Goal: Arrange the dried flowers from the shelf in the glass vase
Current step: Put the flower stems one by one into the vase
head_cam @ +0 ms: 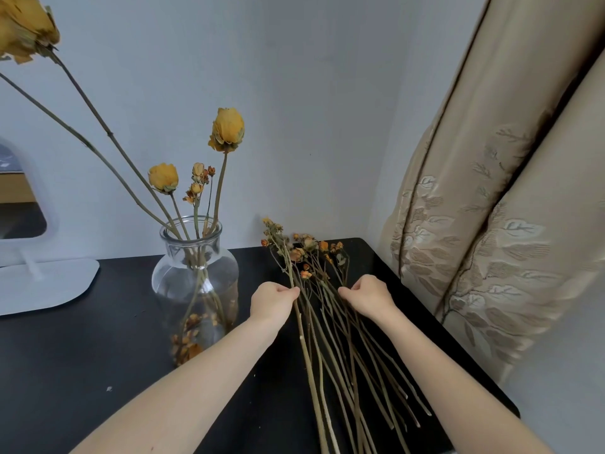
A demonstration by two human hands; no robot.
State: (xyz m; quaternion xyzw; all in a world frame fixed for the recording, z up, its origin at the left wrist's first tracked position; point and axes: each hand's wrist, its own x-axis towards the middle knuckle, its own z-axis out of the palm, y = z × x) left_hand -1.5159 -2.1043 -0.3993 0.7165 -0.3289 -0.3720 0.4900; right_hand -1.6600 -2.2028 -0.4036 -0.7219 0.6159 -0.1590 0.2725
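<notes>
Fingers of the left hand (271,301) pinch one long stem (306,352), lifting its head end off the bunch (340,322); right hand (368,296) is curled, fingertips closed on stems in the pile; the bunch lies flat on the black shelf (98,355), heads toward the wall; just left stands the vase (195,273), already holding several yellow flowers (228,129); curtain (491,224) hangs right.

Under the fingers (291,291) lie dry, brittle-looking stems (330,348), matt and woody, on a smooth black tabletop (98,355) with a faint sheen. Left of them, the vase (195,276) is clear glossy glass; the curtain (491,257) is embroidered cloth, perhaps satin.
</notes>
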